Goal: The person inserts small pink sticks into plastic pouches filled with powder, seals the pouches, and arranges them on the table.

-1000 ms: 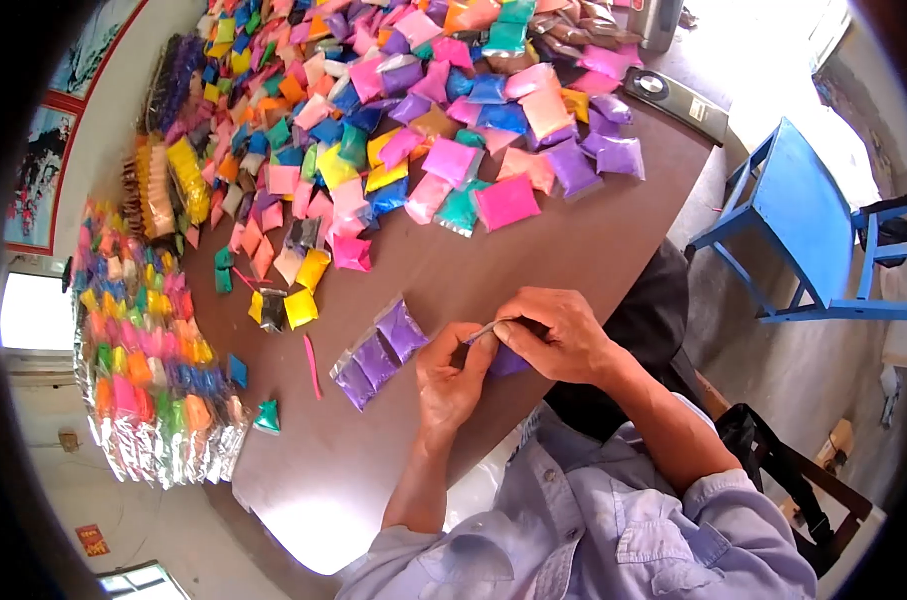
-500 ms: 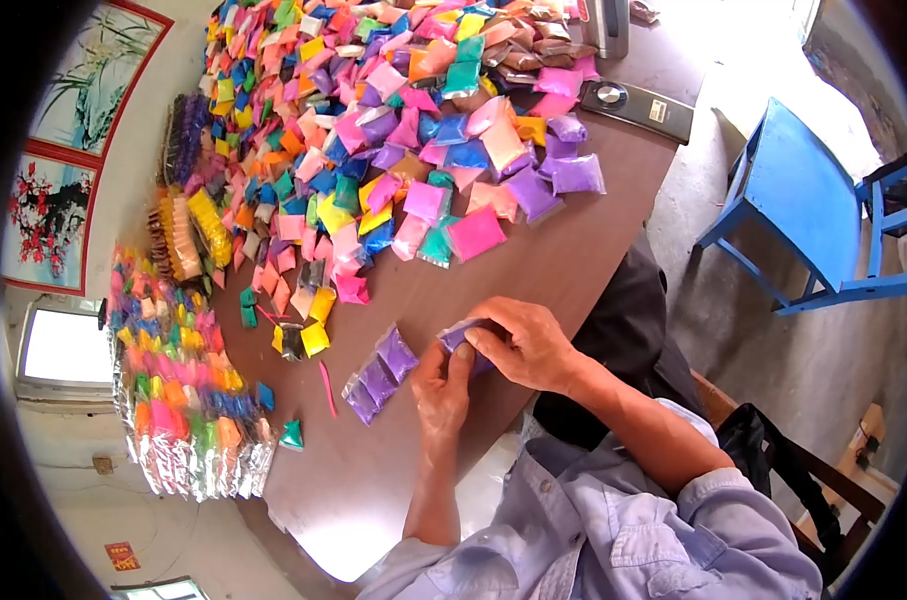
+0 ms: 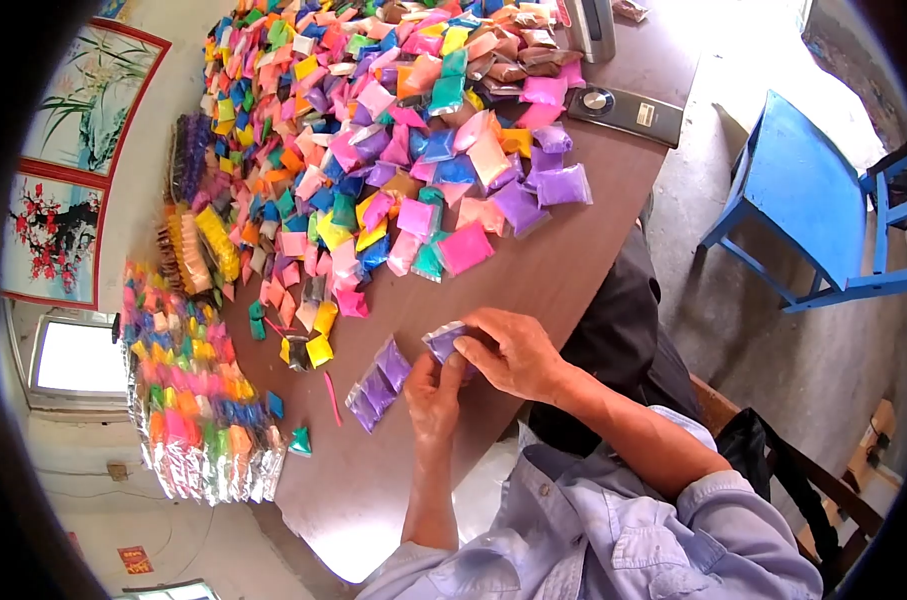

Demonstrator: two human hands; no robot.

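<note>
Between my two hands I hold a small purple clear-wrapped packet (image 3: 442, 341) just above the table. My left hand (image 3: 434, 402) pinches its lower edge with thumb and fingers. From the right, my right hand (image 3: 513, 352) grips the same packet, its thumb pressed on top and its fingers partly covering it. Left of my hands lies a joined strip of purple packets (image 3: 378, 385), flat on the brown tabletop. What the packet contains cannot be made out beyond its purple colour.
A big heap of coloured packets (image 3: 373, 150) covers the table's far side. Long packet strips (image 3: 208, 440) hang over the left edge. A dark flat device with a round knob (image 3: 628, 114) lies back right. A thin pink strip (image 3: 333, 398) is near the purple packets. A blue chair (image 3: 798, 190) stands right.
The purple packet has shifted slightly left in my hands and shows more of its surface. The whole view has shifted a little. My hands still grip it.
</note>
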